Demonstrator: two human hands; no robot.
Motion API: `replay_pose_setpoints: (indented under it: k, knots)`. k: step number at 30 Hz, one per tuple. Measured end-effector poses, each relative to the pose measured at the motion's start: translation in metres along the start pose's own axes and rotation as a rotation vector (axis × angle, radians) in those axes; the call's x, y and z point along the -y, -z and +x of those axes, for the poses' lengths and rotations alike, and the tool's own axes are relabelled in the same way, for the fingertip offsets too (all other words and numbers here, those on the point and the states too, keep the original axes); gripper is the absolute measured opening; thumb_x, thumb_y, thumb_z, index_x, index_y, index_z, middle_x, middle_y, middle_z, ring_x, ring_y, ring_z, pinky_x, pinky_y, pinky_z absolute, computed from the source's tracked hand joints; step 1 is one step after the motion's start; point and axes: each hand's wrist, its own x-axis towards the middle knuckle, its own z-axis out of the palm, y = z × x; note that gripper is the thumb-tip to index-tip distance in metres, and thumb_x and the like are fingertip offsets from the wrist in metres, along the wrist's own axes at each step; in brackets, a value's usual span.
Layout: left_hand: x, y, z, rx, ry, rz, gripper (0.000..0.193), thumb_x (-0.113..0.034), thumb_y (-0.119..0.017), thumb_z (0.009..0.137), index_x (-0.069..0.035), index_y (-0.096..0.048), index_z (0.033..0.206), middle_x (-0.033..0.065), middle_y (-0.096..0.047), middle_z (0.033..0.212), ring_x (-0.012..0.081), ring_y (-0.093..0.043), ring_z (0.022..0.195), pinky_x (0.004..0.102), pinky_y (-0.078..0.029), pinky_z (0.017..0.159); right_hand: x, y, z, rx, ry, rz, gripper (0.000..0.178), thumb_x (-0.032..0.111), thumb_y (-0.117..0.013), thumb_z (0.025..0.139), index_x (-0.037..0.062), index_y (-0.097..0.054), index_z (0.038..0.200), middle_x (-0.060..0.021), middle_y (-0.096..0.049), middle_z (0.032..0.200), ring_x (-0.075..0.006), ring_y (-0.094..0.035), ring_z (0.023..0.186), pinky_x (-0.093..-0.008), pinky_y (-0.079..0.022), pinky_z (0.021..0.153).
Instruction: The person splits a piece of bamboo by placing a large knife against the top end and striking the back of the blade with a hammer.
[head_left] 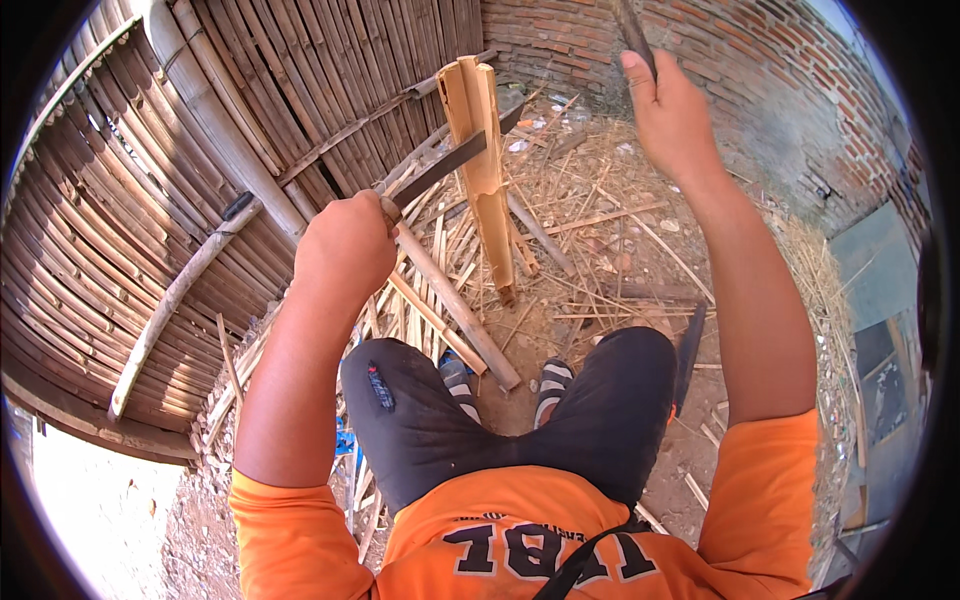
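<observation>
A tall, pale yellow piece of split bamboo (490,225) is stood on the brown dirt ground (532,345), in front of two knees in dark trousers (620,400). A long, dark, flat metal knife (440,172) is set across the bamboo near its top, with the blade passed behind its narrow right strip and the tip poked out on the far side. The knife's handle is gripped tight by the left hand (345,248), to the left of the bamboo. A brown, round stick (634,35) is clasped in the right hand (672,115), held up high to the right of the bamboo — its top end is cut off from view. No hand is laid on the bamboo itself. For good work, the knife should be kept level and firm, and the blade should be hit near the tip, where it sticks out past the bamboo. Small, straight taps are best, so that the split is not sent off to one side. The left fingers should be kept well away from the hits — and the bamboo's foot should be kept from sliding. The knees and feet should be kept clear too. A thick, tan bamboo pole (455,305) is left lying to the left of the bamboo's foot.
</observation>
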Motion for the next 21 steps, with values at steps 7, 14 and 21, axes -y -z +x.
replay_pose_setpoints:
  k: [7,14,21]
  knots:
    - [-0.005,0.003,-0.007,0.031,0.011,0.006,0.024,-0.021,-0.071,0.089,0.0,-0.066,0.099,0.0225,-0.072,0.094,0.0416,-0.068,0.097,0.0498,-0.053,0.084,-0.018,-0.016,0.004,0.102,0.095,-0.188,0.05,0.047,-0.046,0.107,0.0001,-0.061,0.104,-0.0199,-0.068,0.084,-0.038,-0.069,0.082,-0.0506,-0.053,0.074]
    - [-0.006,0.002,-0.003,0.04,0.004,0.02,0.024,-0.021,-0.072,0.089,0.0,-0.066,0.099,0.0221,-0.072,0.094,0.0417,-0.068,0.097,0.05,-0.053,0.085,-0.018,-0.047,-0.033,0.278,-0.003,-0.289,0.047,0.044,-0.045,0.108,0.0002,-0.06,0.1,-0.0197,-0.069,0.082,-0.0386,-0.068,0.077,-0.051,-0.052,0.071]
    - [-0.001,0.001,-0.001,0.037,0.016,0.084,0.027,-0.023,-0.073,0.089,0.001,-0.065,0.101,0.0233,-0.071,0.095,0.0417,-0.068,0.098,0.0506,-0.053,0.085,-0.018,-0.001,0.003,-0.109,0.037,-0.06,0.05,0.047,-0.045,0.107,0.0004,-0.059,0.096,-0.0172,-0.067,0.077,-0.0372,-0.066,0.068,-0.048,-0.052,0.064]
